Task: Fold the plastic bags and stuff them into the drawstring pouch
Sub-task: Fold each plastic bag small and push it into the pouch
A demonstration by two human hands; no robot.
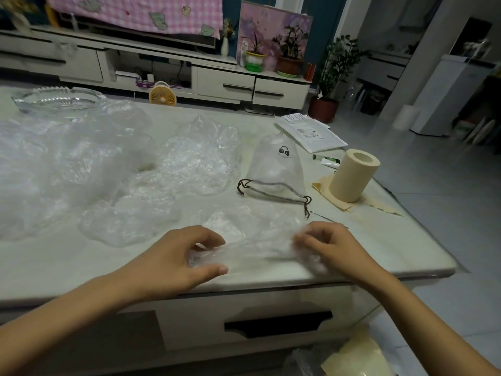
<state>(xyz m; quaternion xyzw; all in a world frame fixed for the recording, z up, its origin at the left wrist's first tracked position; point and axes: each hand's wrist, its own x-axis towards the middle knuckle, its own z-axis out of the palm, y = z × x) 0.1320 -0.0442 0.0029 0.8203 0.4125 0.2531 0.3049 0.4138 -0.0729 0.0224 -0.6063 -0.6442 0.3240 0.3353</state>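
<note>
While the left grip and the right grip each pinch one end of a clear plastic bag, the film lies stretched along the near edge of the counter, presumably so that a fold can be creased flat. Just beyond it lies the drawstring pouch, its corded mouth turned toward the hands, seemingly ready for stuffing. Unfolded bags are heaped at left, well apart from the tissue roll at right.
</note>
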